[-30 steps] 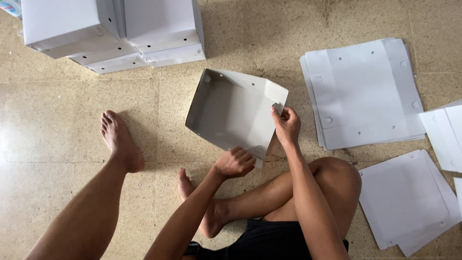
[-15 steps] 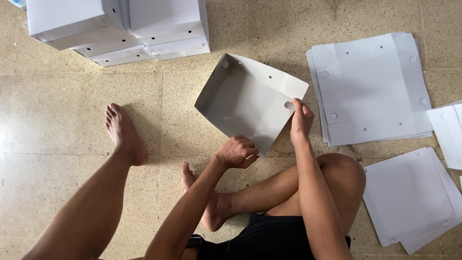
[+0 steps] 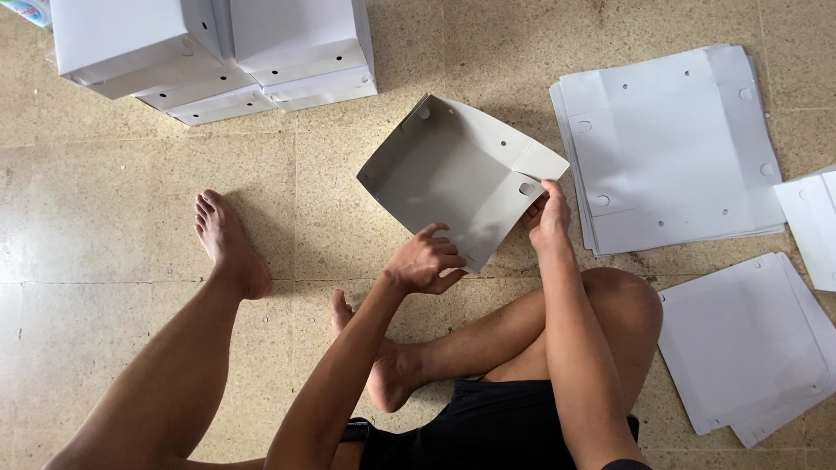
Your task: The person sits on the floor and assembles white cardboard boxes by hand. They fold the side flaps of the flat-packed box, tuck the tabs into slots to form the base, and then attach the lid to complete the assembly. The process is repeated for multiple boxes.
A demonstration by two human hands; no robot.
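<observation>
Here we hold a half-folded grey cardboard box [image 3: 453, 174] above the floor [image 3: 131, 191], just ahead of us. Our right hand [image 3: 547, 216] pinches its right corner flap, while our left hand [image 3: 428, 261], fingers loosely curled, touches its near edge.

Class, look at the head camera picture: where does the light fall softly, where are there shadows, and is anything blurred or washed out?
Head view: soft, even daylight, no hard glare; the half-folded grey box casts a faint shadow on the tiled floor beside it; its inside reads darker than the flat white sheets, which look slightly washed out; both the left hand and right hand are sharp.
</observation>
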